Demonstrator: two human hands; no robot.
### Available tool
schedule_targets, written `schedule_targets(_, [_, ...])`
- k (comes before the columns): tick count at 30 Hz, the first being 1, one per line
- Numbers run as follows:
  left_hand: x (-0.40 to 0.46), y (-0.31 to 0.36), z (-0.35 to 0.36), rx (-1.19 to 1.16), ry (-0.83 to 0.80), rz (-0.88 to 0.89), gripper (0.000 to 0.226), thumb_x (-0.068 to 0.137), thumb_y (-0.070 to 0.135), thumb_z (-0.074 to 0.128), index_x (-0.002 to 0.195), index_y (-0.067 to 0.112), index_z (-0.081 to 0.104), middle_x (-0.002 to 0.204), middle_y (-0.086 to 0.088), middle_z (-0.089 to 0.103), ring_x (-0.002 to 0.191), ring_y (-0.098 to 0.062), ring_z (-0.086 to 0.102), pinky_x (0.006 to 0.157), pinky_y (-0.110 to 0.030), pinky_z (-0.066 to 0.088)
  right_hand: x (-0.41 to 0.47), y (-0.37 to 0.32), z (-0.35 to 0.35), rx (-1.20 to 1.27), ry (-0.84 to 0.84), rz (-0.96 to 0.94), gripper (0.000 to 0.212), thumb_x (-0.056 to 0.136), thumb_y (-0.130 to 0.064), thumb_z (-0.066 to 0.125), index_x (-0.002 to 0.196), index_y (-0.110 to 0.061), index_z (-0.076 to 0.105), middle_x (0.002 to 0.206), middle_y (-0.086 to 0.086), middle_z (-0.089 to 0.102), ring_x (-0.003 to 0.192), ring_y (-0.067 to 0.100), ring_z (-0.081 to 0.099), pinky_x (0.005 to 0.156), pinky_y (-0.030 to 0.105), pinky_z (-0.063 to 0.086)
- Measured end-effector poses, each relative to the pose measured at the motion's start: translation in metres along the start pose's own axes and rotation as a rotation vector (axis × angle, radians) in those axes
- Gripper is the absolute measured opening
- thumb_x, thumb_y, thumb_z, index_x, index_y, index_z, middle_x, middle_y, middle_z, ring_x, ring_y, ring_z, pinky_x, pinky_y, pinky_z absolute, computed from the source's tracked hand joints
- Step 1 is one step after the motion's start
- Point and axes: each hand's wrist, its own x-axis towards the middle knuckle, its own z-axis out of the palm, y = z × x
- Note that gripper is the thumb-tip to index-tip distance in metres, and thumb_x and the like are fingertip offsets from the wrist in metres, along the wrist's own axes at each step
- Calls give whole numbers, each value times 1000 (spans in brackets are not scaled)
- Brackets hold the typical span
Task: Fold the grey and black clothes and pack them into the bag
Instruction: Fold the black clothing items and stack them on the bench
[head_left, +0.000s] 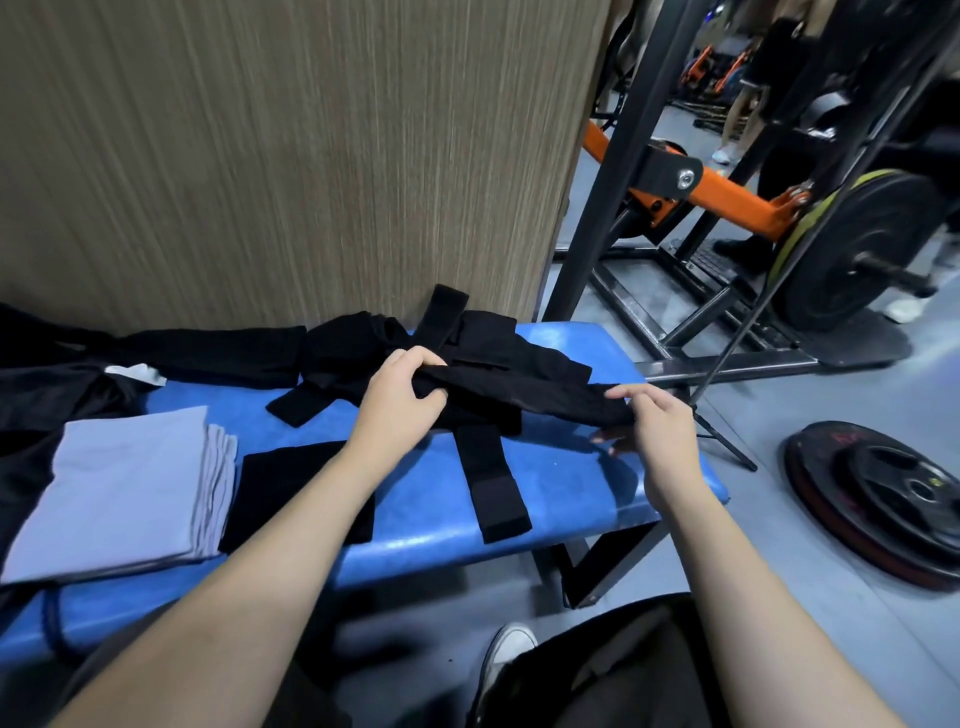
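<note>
A long black cloth piece (524, 389) stretches between both hands above the blue padded bench (431, 499). My left hand (402, 402) pinches its left end and my right hand (657, 423) grips its right end. Under it lies a heap of black garments and straps (363, 348); one strap (493, 480) hangs toward the bench's front edge. A folded grey garment (122, 488) lies at the bench's left, with a folded black piece (283, 486) beside it. More black fabric, possibly the bag (36, 395), sits at the far left.
A wood-grain wall panel (285, 156) stands behind the bench. To the right are a black and orange weight machine (675, 192), a loaded barbell plate (862, 254) and weight plates on the floor (883, 499). Another person's legs (737, 119) show far back.
</note>
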Motion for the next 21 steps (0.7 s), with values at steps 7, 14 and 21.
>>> schedule_targets(7, [0, 1, 2, -132, 107, -59, 36, 88, 12, 65, 113, 29, 45, 76, 5, 54, 59, -5, 50, 60, -18, 45, 3, 5, 2, -105, -17, -77, 37, 87, 13, 47, 99, -16, 67, 83, 10, 73, 73, 16, 66, 54, 23, 50])
schedule_targets(14, [1, 3, -1, -216, 150, -47, 28, 94, 9, 58, 103, 26, 38, 88, 6, 62, 65, -4, 51, 69, -25, 46, 7, 8, 4, -172, 91, -122, 26, 95, -23, 57, 75, -10, 46, 67, 1, 41, 57, 9, 37, 57, 28, 35])
schedule_targets(21, [1, -4, 6, 31, -24, -74, 22, 93, 9, 54, 99, 26, 67, 106, 13, 58, 81, 4, 52, 69, -9, 35, -2, 5, 9, -286, -3, -119, 46, 97, -11, 42, 119, -50, 50, 57, 7, 49, 43, 23, 46, 45, 29, 43])
